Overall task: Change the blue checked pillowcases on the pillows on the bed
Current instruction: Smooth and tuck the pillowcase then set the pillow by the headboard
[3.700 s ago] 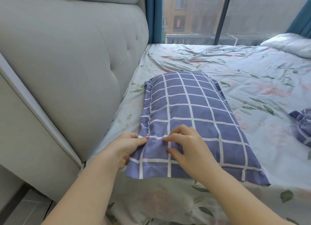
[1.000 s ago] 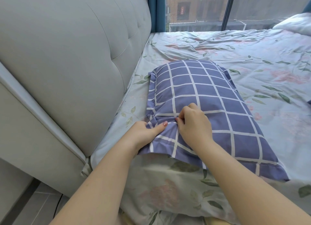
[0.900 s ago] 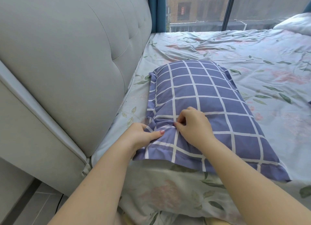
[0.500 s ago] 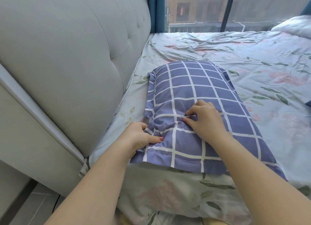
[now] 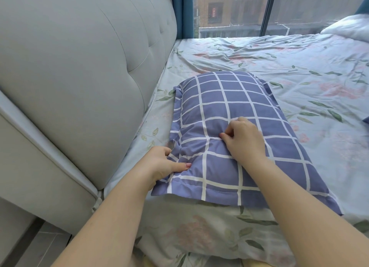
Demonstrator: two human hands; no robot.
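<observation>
A pillow in a blue checked pillowcase (image 5: 235, 110) lies lengthwise on the floral bed sheet (image 5: 299, 66), close to the headboard. My left hand (image 5: 163, 164) grips the pillowcase's near-left edge, thumb on top of the bunched fabric. My right hand (image 5: 242, 138) rests on the pillow's middle with fingers curled, pinching a fold of the blue checked fabric. Creases run between the two hands. The pillowcase's near hem lies flat by the bed's edge.
A grey padded headboard (image 5: 79, 76) fills the left side. A white pillow or duvet (image 5: 349, 27) sits at the far right. A scrap of blue fabric (image 5: 366, 119) shows at the right edge. Window and blue curtain (image 5: 182, 11) stand behind the bed.
My right hand has moved up the pillow away from the near hem, pinching fabric farther along. My left hand has stayed at the near-left edge, holding the fabric.
</observation>
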